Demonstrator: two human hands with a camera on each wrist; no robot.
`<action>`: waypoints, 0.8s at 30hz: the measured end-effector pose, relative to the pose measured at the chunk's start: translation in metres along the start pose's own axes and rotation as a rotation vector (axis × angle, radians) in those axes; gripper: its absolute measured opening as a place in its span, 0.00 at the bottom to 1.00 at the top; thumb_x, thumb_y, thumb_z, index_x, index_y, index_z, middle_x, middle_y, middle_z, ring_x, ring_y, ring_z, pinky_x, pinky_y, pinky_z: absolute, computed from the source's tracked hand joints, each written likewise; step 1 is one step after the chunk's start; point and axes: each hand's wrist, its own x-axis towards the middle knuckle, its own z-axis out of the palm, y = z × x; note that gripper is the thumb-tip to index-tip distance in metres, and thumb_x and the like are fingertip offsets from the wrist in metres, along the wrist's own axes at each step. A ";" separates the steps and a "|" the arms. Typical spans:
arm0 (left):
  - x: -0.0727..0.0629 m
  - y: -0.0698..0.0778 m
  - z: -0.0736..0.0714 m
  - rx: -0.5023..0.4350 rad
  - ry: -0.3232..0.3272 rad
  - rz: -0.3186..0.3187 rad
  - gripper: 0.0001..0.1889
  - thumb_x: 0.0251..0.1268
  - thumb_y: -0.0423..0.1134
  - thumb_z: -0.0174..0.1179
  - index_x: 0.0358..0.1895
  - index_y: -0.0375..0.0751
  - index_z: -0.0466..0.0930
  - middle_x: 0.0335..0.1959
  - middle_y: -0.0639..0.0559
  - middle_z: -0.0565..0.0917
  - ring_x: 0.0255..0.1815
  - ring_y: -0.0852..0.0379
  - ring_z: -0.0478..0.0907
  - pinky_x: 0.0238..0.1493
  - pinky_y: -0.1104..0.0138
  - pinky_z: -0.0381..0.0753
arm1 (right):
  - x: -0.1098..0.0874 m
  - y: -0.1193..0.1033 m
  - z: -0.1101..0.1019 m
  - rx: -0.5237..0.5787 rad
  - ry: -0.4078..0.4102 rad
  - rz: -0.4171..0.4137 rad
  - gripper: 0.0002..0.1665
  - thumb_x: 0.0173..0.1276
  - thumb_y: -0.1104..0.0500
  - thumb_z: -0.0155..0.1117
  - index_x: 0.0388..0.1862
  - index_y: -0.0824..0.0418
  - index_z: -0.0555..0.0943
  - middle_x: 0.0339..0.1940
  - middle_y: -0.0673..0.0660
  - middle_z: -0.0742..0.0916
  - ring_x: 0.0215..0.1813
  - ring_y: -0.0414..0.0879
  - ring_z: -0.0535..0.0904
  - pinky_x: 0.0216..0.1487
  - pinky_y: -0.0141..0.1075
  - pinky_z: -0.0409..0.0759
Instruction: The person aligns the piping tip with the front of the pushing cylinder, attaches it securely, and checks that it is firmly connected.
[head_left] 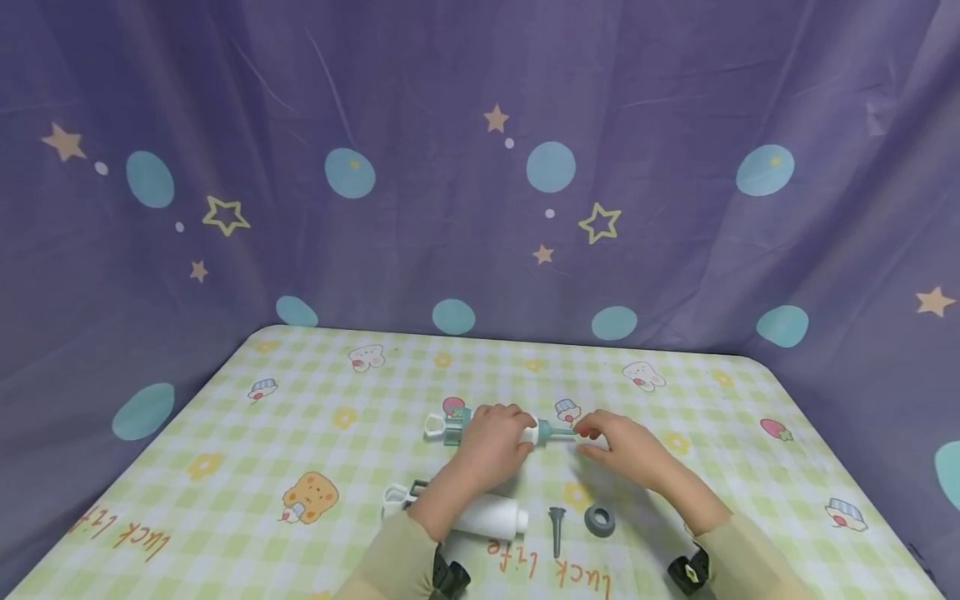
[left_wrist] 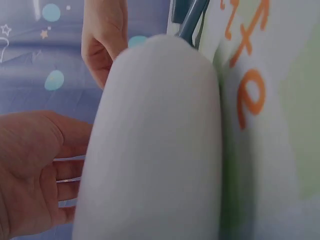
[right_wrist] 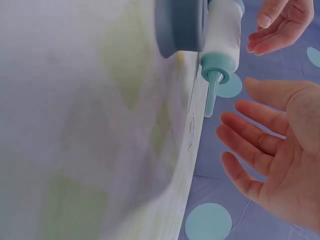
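A white and teal syringe-like dispenser (head_left: 532,431) lies on the table, its teal nozzle (right_wrist: 212,92) pointing right in the head view. Above its barrel hovers my left hand (head_left: 495,442); the right wrist view shows a gap between hand and barrel, the fingers loosely bent. My right hand (head_left: 622,446) is near the nozzle tip, fingers spread and relaxed, holding nothing. Below my left forearm lies a second dispenser (head_left: 487,517), white and dark grey, partly covered by that arm; its barrel (left_wrist: 155,140) fills much of the left wrist view.
Nearer the front of the table are a dark grey nozzle (head_left: 557,529) and a dark grey ring (head_left: 600,521). A checked, printed cloth (head_left: 225,533) covers the table. Behind it hangs a purple curtain (head_left: 450,233). Black bands sit on both wrists.
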 end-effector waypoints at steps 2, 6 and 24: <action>-0.002 0.003 0.000 -0.009 -0.025 0.022 0.13 0.57 0.45 0.61 0.45 0.49 0.81 0.40 0.56 0.82 0.43 0.56 0.77 0.48 0.61 0.72 | -0.005 0.000 -0.001 0.004 -0.032 0.003 0.12 0.60 0.55 0.63 0.43 0.55 0.80 0.39 0.48 0.83 0.41 0.43 0.78 0.41 0.38 0.76; -0.005 0.008 0.002 -0.008 -0.090 0.073 0.12 0.58 0.46 0.60 0.45 0.50 0.81 0.39 0.57 0.82 0.41 0.58 0.78 0.46 0.63 0.73 | -0.012 0.000 -0.002 0.032 -0.106 -0.010 0.14 0.61 0.52 0.62 0.43 0.55 0.79 0.38 0.48 0.83 0.40 0.42 0.79 0.40 0.38 0.76; -0.015 0.023 0.013 -0.037 -0.297 0.255 0.13 0.52 0.53 0.63 0.39 0.54 0.83 0.29 0.64 0.79 0.27 0.70 0.71 0.34 0.73 0.67 | -0.035 -0.002 0.000 0.166 -0.329 -0.042 0.23 0.48 0.40 0.69 0.39 0.50 0.79 0.28 0.43 0.79 0.28 0.34 0.72 0.30 0.29 0.71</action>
